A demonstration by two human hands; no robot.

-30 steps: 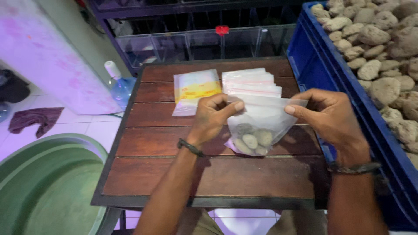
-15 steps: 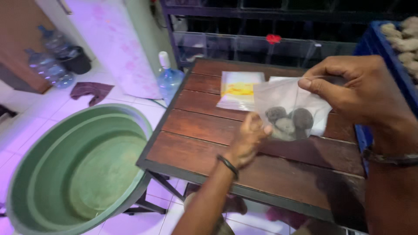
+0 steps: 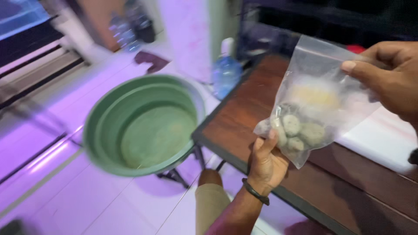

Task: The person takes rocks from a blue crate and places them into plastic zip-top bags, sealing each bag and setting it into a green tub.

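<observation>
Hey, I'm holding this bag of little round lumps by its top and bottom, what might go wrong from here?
The clear bag hangs beyond the edge of the wooden table; if the right hand loosens its grip on the top corner, the round lumps may drop to the floor. The left hand only props the bottom, so the load might tip sideways. The picture cannot show whether the top is sealed.
</observation>
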